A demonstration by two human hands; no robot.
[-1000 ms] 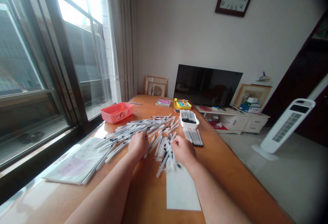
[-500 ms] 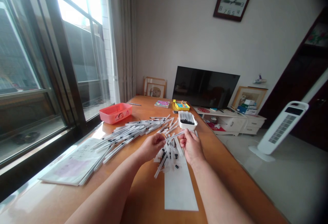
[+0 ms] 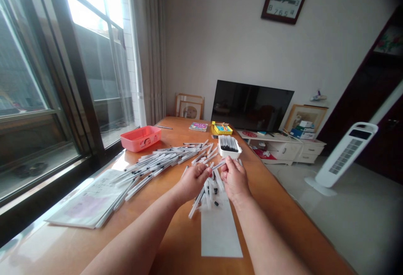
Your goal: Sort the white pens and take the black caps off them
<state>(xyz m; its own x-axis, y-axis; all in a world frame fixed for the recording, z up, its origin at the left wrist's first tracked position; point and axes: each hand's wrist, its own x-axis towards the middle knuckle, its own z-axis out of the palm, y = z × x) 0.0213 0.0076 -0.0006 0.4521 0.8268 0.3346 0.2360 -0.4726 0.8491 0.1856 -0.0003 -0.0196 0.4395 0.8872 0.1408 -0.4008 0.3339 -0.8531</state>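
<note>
- Daylight from the window (image 3: 94, 77) on the left falls across a brown wooden surface (image 3: 176, 245), where loose pens (image 3: 166, 157) spread in a broad pile ahead of the left arm.
- Between the two hands, a thin pale pen (image 3: 218, 165) spans the gap, rising slightly toward the right, above a smaller heap (image 3: 206, 195) of tubes and black caps (image 3: 216, 204).
- Left hand (image 3: 194, 179) has its grip closed around one end of the pen, thumb against curled fingers; exactly which fingertips bear on it is too small to tell.
- Right hand (image 3: 235, 177) pinches the other end between thumb and fingers, so the pen's middle lies bare between the two grips.
- Holding both ends probably gives steadier control of something so slender.
- White box (image 3: 231, 154) stands just beyond the right hand, filled with pens lying side by side, black ends toward the person; that alignment likely saves room.
- Paper sheet (image 3: 220, 235) lies below the hands, part of the heap resting on its far end, perhaps to mark out a working spot.
</note>
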